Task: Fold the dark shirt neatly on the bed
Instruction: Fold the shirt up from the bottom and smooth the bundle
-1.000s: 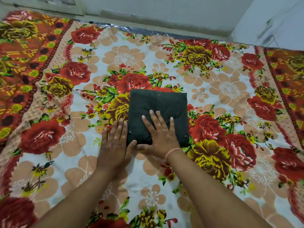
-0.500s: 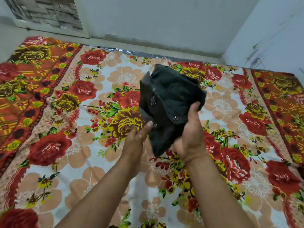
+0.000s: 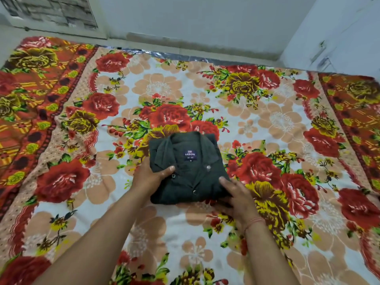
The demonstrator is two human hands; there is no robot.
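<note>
Dark shirt (image 3: pixel 186 171) lies folded into a compact rectangle near the middle of the bed (image 3: pixel 267 128), a little toward its near edge, collar side up. Collar points spread toward the far edge; a dark blue label (image 3: pixel 190 154) reading "ARROW" shows inside the neck. Buttons run down the placket toward the near edge.

Left hand (image 3: pixel 149 176) sits at the shirt's left edge. Thumb lies across the top of the fabric just below the collar; its fingers are tucked under the fold and hidden, so it grips that edge. Right hand (image 3: pixel 236 197) holds the near right corner: thumb on top of the cloth, fingers (image 3: pixel 223 204) curled under the near edge, closed on the fabric. A thin reddish thread (image 3: pixel 254 222) circles the right wrist.

Bedsheet is floral, red and yellow roses on white, with orange patterned borders along the left and right edges. A pale wall (image 3: pixel 195 19) runs behind the far edge.
</note>
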